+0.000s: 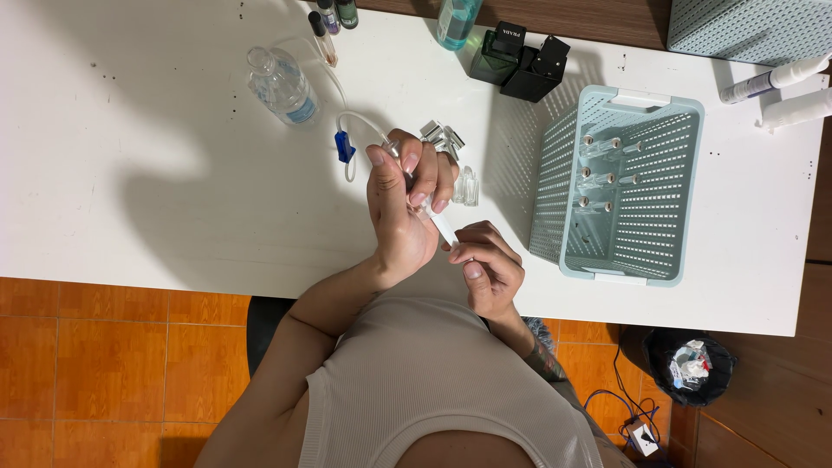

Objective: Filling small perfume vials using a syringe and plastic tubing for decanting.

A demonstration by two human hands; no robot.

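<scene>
- Left hand (400,204) fingers curled tight round a clear syringe (426,204), thumb stretched up along the barrel, so properly clamped on.
- Right hand (490,264) fingertips pinched on the syringe's white lower end, just below the left palm, both hands held over the near edge of the white table (130,173).
- Thin clear tube (355,117) with a blue clamp (345,146) looping up from the left fist toward a clear plastic bottle (282,85) lying further back.
- Little cluster of small glass vials (455,160) right behind the knuckles, pretty much touching range.
- Pale blue perforated basket (667,173) off to the right, more capped vials lined up inside.
- Two dark boxy bottles (520,61) plus a teal one (455,19) at the far edge, couple of white tubes (771,82) far right.
- Black bin (689,364) down on the orange tile floor.
</scene>
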